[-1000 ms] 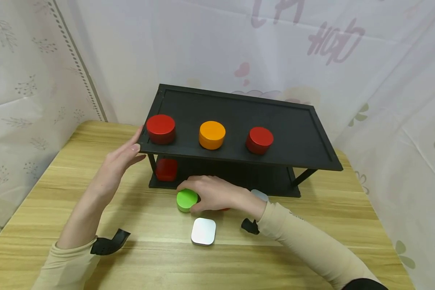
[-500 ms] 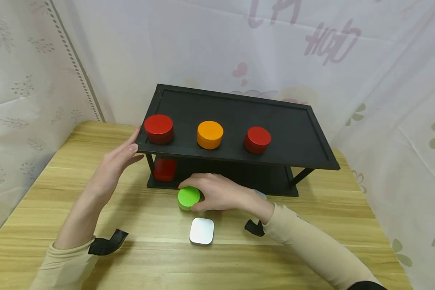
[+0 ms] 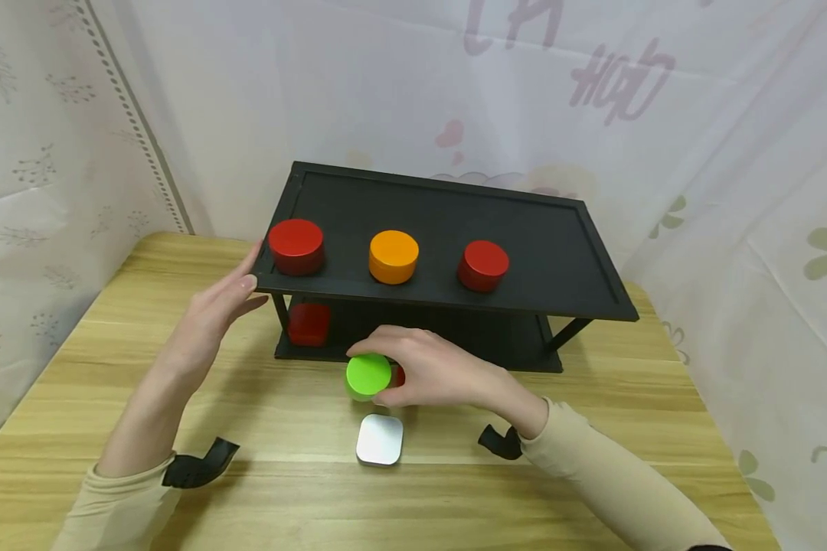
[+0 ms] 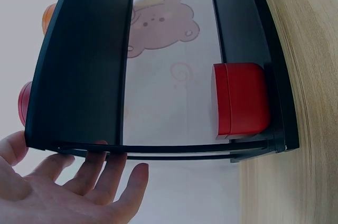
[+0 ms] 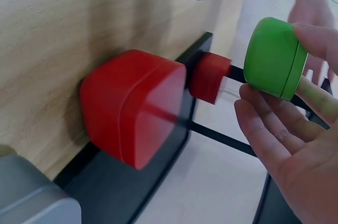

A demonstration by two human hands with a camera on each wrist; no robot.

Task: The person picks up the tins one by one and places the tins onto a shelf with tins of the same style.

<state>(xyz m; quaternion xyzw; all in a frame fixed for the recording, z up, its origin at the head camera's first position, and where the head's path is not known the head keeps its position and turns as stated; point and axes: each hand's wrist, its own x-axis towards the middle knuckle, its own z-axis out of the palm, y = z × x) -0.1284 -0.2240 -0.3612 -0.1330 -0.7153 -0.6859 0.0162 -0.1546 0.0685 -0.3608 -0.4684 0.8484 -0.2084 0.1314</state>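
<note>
My right hand [image 3: 441, 373] pinches a round green tin [image 3: 368, 373] between thumb and fingers. In the right wrist view the green tin [image 5: 272, 57] hangs clear of the wooden table. My left hand [image 3: 210, 315] grips the left end of a black two-tier shelf [image 3: 441, 207]. Seen from the left wrist, the fingers [image 4: 108, 179] reach round that end of the upper board. A square red tin [image 4: 245, 100] sits on the lower board at the left. Another square red tin [image 5: 134, 108] stands on the table, mostly hidden by my right hand in the head view.
Along the upper board's front stand a round red tin [image 3: 296, 246], a round orange tin [image 3: 393, 256] and a second round red tin [image 3: 483, 265]. A square silver tin [image 3: 380, 439] lies on the table before the shelf. A patterned white cloth [image 3: 358, 84] hangs behind.
My right hand has raised the green tin off the table and shifted it slightly right. My left hand keeps its grip on the shelf, and the head view has drifted a little.
</note>
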